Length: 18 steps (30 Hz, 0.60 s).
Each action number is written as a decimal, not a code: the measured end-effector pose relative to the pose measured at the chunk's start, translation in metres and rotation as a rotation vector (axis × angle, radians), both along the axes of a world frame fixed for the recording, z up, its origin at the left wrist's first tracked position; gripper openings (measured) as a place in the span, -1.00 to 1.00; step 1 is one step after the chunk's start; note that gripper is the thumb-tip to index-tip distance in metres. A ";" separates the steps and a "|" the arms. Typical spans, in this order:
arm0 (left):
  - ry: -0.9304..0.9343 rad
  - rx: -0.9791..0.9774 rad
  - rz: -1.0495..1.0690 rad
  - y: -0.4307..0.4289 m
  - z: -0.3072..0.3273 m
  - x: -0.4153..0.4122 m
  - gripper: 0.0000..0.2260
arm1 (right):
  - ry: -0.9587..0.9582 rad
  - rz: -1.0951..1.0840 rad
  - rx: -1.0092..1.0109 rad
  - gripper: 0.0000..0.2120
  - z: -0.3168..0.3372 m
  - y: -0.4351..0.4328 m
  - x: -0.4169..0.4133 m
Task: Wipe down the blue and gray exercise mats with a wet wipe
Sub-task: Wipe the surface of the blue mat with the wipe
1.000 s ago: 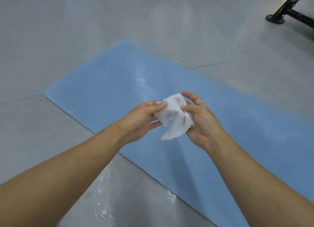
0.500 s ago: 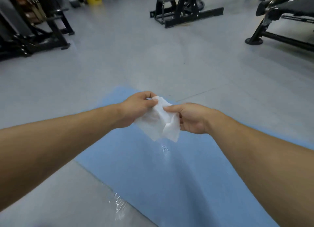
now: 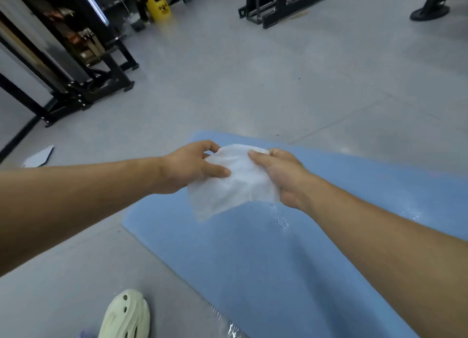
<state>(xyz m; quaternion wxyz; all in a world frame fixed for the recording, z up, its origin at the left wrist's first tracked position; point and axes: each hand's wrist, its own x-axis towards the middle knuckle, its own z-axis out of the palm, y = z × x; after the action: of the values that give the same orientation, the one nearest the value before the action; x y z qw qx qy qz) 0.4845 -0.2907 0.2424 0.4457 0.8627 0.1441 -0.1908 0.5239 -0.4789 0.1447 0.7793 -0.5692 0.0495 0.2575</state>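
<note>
Both hands are holding a white wet wipe point(image 3: 235, 185) in the air, stretched between them. The left hand point(image 3: 188, 166) is pinching the wipe's left edge, with the thumb lying across the front and the curled fingers point(image 3: 206, 145) closing behind the top. The right hand point(image 3: 281, 175) is pinching the right edge, thumb in front and the other fingers mostly hidden behind the sheet. A loose corner is hanging below the fingers, above the blue mat point(image 3: 278, 261) lying beneath both hands.
</note>
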 end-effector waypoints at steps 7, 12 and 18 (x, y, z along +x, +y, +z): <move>0.082 -0.099 -0.035 0.051 -0.051 0.026 -0.68 | -0.072 -0.084 -0.253 -0.84 -0.053 0.034 0.015; 0.119 -0.299 -0.071 0.095 -0.086 0.049 -0.59 | -0.163 -0.170 -0.441 -0.89 -0.059 0.077 0.045; 0.127 -0.496 0.038 0.163 -0.129 0.079 -0.67 | -0.217 -0.183 -0.716 -0.89 -0.082 0.140 0.067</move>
<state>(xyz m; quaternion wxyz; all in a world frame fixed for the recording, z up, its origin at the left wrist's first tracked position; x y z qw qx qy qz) 0.5636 -0.1280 0.1134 0.6370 0.7105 0.1367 -0.2660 0.5914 -0.3393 0.0631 0.5518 -0.8224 0.1042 0.0917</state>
